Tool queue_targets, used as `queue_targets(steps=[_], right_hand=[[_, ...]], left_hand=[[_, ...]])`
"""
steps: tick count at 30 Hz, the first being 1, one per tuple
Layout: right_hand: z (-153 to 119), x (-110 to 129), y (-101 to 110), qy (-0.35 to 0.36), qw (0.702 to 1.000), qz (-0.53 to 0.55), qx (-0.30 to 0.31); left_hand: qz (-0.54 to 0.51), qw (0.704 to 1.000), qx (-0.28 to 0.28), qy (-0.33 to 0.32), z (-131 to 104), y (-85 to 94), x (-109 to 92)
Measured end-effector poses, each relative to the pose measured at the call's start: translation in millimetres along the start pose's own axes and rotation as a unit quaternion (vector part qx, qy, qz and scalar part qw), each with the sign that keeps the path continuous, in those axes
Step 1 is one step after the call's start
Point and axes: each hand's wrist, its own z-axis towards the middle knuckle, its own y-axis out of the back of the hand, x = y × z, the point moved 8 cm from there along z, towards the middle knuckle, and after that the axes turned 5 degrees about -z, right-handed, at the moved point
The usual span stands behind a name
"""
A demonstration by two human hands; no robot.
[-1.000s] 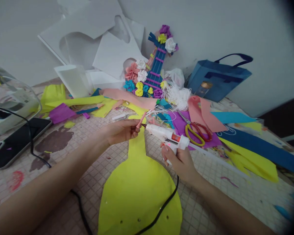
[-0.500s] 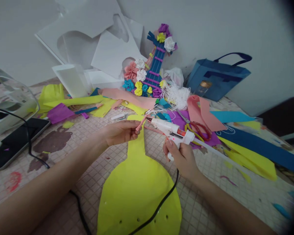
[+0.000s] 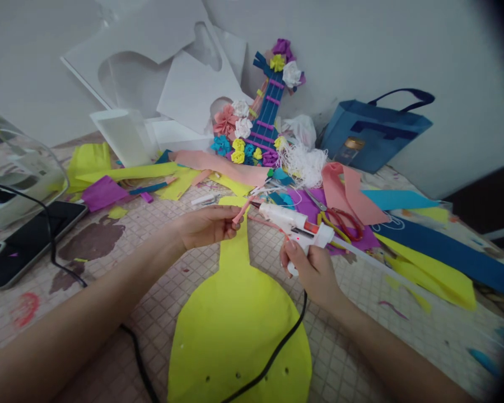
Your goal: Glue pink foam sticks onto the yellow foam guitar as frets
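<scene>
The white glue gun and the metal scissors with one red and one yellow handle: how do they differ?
The white glue gun is held in the right hand; the metal scissors lie on a purple sheet. The glue gun has a white body and dark nozzle tip; the scissors have red and yellow handles. Both point towards the picture's upper left.

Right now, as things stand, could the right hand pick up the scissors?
Probably not without freeing itself first: the right hand is closed around the glue gun, whose rear partly hides the scissors from view. Nothing else seems to cover them.
</scene>
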Motion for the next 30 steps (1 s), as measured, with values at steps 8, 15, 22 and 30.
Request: queue_targets(steps=[8, 15, 22, 30], right_hand=[[-10, -8, -12, 0.000, 0.999, -0.023, 0.045], [-11, -1, -12, 0.027, 0.998, -0.029, 0.047], [-9, -8, -5, 0.002, 0.999, -0.043, 0.017], [-1, 4, 6, 0.020, 0.999, -0.033, -0.013]], left_hand=[[-0.027, 1.000, -0.002, -0.001, 2, 2.0, -1], [-0.034, 0.999, -0.003, 0.003, 3, 4.7, -2], [-0.015, 1.000, 0.000, -0.001, 1, 1.0, -2], [0.018, 1.000, 0.011, 0.002, -1, 1.4, 1]])
